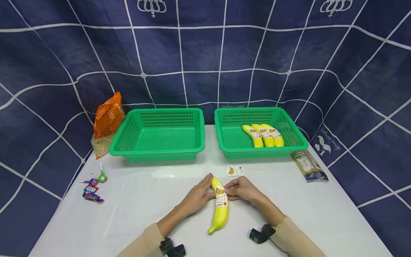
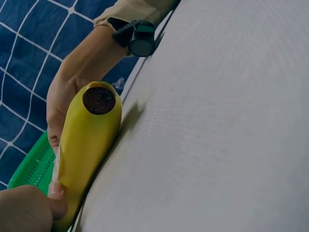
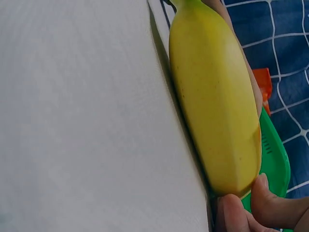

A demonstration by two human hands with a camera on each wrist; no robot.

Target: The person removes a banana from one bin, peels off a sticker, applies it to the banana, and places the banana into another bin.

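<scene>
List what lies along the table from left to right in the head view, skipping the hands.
Orange bag → candies → empty green basket → banana on the table → loose sticker → green basket holding three bananas → clear packet.

yellow labelled banana [image 1: 219, 208] flat on table [image 1: 128, 214]
</scene>
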